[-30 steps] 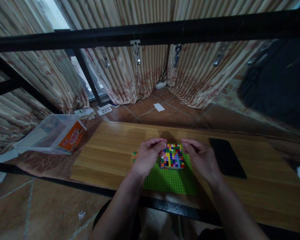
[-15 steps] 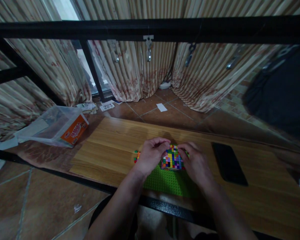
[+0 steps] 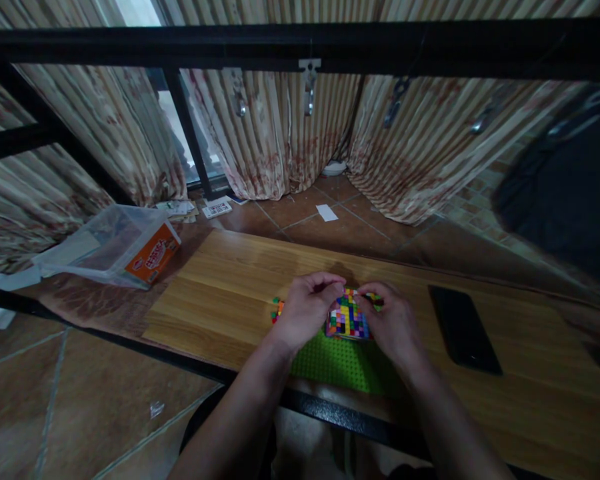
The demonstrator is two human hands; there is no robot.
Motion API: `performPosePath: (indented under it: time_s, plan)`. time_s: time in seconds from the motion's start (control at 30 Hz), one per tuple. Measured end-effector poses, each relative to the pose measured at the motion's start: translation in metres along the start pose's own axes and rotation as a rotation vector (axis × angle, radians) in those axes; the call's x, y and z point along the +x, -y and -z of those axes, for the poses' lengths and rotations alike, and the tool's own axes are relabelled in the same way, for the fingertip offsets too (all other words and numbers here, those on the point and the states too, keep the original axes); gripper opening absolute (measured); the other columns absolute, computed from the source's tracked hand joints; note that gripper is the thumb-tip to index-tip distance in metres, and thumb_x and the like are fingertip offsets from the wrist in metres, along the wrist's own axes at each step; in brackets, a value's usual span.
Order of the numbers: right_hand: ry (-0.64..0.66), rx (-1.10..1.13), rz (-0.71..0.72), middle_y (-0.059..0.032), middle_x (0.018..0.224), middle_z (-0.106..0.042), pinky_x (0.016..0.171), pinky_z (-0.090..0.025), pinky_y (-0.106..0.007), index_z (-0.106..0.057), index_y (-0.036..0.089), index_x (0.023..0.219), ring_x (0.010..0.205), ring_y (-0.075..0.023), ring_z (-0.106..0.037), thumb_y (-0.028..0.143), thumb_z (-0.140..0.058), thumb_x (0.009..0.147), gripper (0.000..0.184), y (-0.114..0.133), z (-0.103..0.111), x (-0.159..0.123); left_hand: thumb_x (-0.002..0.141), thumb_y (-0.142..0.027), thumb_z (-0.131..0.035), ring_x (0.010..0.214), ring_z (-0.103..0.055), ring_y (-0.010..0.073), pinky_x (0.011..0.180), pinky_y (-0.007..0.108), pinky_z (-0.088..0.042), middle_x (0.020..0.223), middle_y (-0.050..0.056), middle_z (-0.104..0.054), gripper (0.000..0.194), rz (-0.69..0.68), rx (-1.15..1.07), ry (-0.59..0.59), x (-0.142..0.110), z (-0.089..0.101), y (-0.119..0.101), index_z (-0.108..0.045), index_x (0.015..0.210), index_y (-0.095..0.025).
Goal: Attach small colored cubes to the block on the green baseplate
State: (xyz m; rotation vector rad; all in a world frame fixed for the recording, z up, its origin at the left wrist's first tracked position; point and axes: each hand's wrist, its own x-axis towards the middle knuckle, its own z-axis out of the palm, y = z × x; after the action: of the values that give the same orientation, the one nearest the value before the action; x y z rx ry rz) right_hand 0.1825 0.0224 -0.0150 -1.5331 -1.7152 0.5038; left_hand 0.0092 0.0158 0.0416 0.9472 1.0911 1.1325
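Observation:
A block of many-coloured building bricks [image 3: 349, 317] is over a green studded baseplate [image 3: 337, 363] on the wooden table; I cannot tell whether it touches the plate. My left hand [image 3: 311, 303] is closed at its far left corner, thumb and forefinger pinched together. At the far right corner, my right hand [image 3: 391, 317] is closed too, its thumb and forefinger on the edge. Both hands cover the sides of the block, and any small brick between the fingertips is hidden. Loose coloured bricks [image 3: 277, 309] lie partly behind my left hand.
A black phone [image 3: 465, 330] lies on the wooden table [image 3: 220, 287] to the right. Beyond the table's left end stands a clear plastic box [image 3: 117, 243] with an orange label. A black metal bar [image 3: 260, 45] with hanging clips crosses above, in front of striped curtains [image 3: 260, 147].
The view has shifted slightly. Both hands keep nearly the same hold at the far corners of the brick block, with only small finger movement.

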Motion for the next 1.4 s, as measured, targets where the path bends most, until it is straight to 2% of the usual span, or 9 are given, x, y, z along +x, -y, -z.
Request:
performPosePath:
  time_s: [0.3,0.53,0.67,0.8,0.93,1.0,1.17,1.27,1.4]
  plan:
    - [-0.005,0.324,-0.356,-0.0056,0.085,-0.074,0.071,-0.049,-0.036,-0.072,0.02,0.088,0.074,-0.0223,-0.065,0.048,-0.073,0.068,0.035,-0.008,-0.005,0.002,0.082,-0.017,-0.065,0.063,-0.054,0.0083,0.063,0.022,-0.043,0.071,0.0,-0.066,0.01,-0.023,0.036,0.016,0.001,0.002,0.003,-0.074,0.083,-0.013]
    - [0.01,0.45,-0.415,-0.0034,0.077,-0.073,0.063,-0.05,-0.033,-0.072,0.02,0.087,0.066,-0.0194,-0.063,0.048,-0.078,0.064,0.037,-0.007,-0.007,0.001,0.084,-0.019,-0.064,0.068,-0.057,0.0099,0.065,0.023,-0.045,0.077,0.001,-0.068,0.011,-0.047,0.111,0.01,0.003,0.003,0.007,-0.075,0.086,-0.015]
    - [0.015,0.482,-0.384,-0.0032,0.078,-0.074,0.063,-0.051,-0.033,-0.072,0.02,0.088,0.067,-0.0195,-0.064,0.05,-0.078,0.066,0.037,-0.012,-0.009,0.0,0.084,-0.016,-0.063,0.071,-0.059,0.0106,0.068,0.023,-0.046,0.078,0.002,-0.069,0.012,-0.03,0.127,0.007,0.005,0.003,0.01,-0.074,0.087,-0.014]
    - [0.004,0.447,-0.339,-0.0058,0.088,-0.076,0.068,-0.054,-0.036,-0.074,0.021,0.096,0.074,-0.0219,-0.068,0.05,-0.077,0.07,0.039,-0.012,-0.005,-0.001,0.083,-0.015,-0.063,0.072,-0.06,0.0112,0.07,0.024,-0.048,0.081,0.003,-0.07,0.012,-0.016,0.126,0.002,0.005,0.003,0.01,-0.074,0.089,-0.014]
    - [-0.142,0.352,-0.153,-0.0064,0.098,-0.075,0.084,-0.053,-0.04,-0.075,0.024,0.097,0.09,-0.0231,-0.068,0.044,-0.069,0.083,0.025,0.002,0.006,-0.004,0.083,-0.016,-0.064,0.074,-0.062,0.0122,0.071,0.024,-0.05,0.084,0.004,-0.07,0.014,0.007,0.116,0.0,0.003,0.001,0.009,-0.073,0.093,-0.014]
    - [-0.172,0.348,-0.027,-0.0052,0.1,-0.073,0.088,-0.052,-0.039,-0.075,0.026,0.095,0.094,-0.0221,-0.068,0.039,-0.067,0.087,0.018,0.011,0.01,-0.006,0.083,-0.017,-0.064,0.075,-0.062,0.0124,0.071,0.024,-0.05,0.085,0.004,-0.071,0.015,0.005,0.121,0.005,0.003,0.0,0.009,-0.073,0.095,-0.014]
    - [-0.087,0.31,0.195,-0.0036,0.105,-0.071,0.09,-0.053,-0.035,-0.074,0.028,0.103,0.101,-0.0199,-0.067,0.029,-0.065,0.089,0.016,0.024,0.01,-0.014,0.081,-0.019,-0.066,0.075,-0.062,0.0132,0.071,0.025,-0.049,0.084,0.003,-0.072,0.012,-0.068,0.18,0.032,0.005,0.0,0.016,-0.073,0.09,-0.015]
    - [-0.011,0.327,0.205,-0.003,0.104,-0.072,0.086,-0.054,-0.033,-0.072,0.028,0.108,0.098,-0.0189,-0.068,0.027,-0.064,0.09,0.02,0.027,0.007,-0.016,0.08,-0.018,-0.066,0.075,-0.063,0.0131,0.071,0.025,-0.049,0.083,0.002,-0.072,0.011,-0.12,0.213,0.068,0.006,0.0,0.019,-0.073,0.088,-0.015]
    - [0.031,0.362,0.172,-0.0018,0.097,-0.074,0.081,-0.054,-0.031,-0.073,0.027,0.102,0.09,-0.0176,-0.069,0.026,-0.061,0.093,0.016,0.028,0.006,-0.016,0.079,-0.018,-0.068,0.075,-0.064,0.0131,0.071,0.024,-0.05,0.082,0.002,-0.072,0.011,-0.116,0.18,0.09,0.005,-0.001,0.018,-0.072,0.089,-0.015]
